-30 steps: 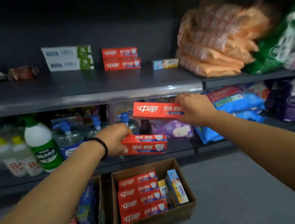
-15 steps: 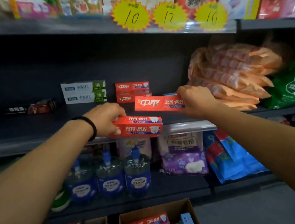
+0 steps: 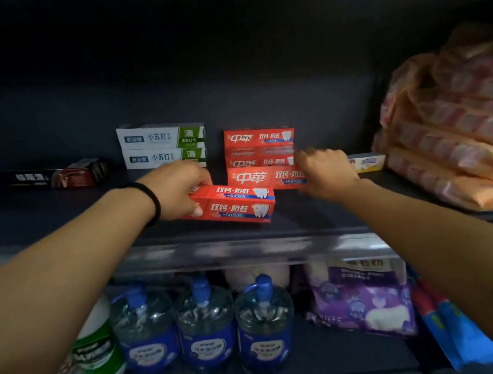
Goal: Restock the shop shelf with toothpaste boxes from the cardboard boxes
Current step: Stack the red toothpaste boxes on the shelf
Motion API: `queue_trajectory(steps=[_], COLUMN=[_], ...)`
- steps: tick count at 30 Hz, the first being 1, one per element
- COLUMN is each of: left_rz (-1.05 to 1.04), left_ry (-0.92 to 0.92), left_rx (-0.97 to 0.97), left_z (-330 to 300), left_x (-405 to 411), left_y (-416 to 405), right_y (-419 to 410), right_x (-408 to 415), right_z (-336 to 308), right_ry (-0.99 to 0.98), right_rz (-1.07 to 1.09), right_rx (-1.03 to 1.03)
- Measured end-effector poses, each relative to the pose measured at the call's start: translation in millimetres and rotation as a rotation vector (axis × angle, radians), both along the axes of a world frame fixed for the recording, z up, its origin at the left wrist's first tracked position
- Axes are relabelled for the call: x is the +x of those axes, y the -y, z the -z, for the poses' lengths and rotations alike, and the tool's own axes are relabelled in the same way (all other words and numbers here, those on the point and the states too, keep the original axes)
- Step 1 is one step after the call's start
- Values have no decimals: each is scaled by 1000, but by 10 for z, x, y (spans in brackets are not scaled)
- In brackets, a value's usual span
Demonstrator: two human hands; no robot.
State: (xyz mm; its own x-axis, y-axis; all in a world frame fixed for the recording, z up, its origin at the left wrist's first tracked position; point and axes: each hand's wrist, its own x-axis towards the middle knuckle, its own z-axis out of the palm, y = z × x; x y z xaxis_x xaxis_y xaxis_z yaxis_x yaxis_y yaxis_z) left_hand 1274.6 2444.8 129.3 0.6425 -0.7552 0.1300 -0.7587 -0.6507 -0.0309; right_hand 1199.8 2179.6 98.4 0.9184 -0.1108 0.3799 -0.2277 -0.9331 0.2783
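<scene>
My left hand [image 3: 178,191] grips a red toothpaste box [image 3: 235,205] by its left end, low over the dark shelf [image 3: 58,220] near its front. My right hand [image 3: 325,174] holds the right end of a second red toothpaste box [image 3: 264,178], set in front of a stack of two red toothpaste boxes [image 3: 260,146] at the back of the shelf. Whether either held box touches the shelf I cannot tell. The cardboard boxes are out of view.
Two white and green toothpaste boxes [image 3: 162,145] are stacked left of the red stack, a dark box [image 3: 59,175] further left. A small pale box [image 3: 367,163] and orange packs [image 3: 460,128] lie to the right. Blue-capped bottles [image 3: 205,323] and purple packs [image 3: 362,299] fill the lower shelf.
Both hands have risen from below the shelf edge and reached deeper over the shelf with their red boxes. The right box now sits against the red stack. The view moved closer; floor boxes dropped out.
</scene>
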Motion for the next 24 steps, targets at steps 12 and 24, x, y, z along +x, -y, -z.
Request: queue_trajectory(steps=[12,24], left_rz=[10,-10], left_ry=[-18,-13], left_rx=[-45,-44], left_z=[218,237], left_x=[518,574], left_y=[236,229], right_y=[213,341], right_x=[686,744], right_z=[136,115], right_ry=[-108,-115], right_rz=[35,-65], right_rx=[-26,-19])
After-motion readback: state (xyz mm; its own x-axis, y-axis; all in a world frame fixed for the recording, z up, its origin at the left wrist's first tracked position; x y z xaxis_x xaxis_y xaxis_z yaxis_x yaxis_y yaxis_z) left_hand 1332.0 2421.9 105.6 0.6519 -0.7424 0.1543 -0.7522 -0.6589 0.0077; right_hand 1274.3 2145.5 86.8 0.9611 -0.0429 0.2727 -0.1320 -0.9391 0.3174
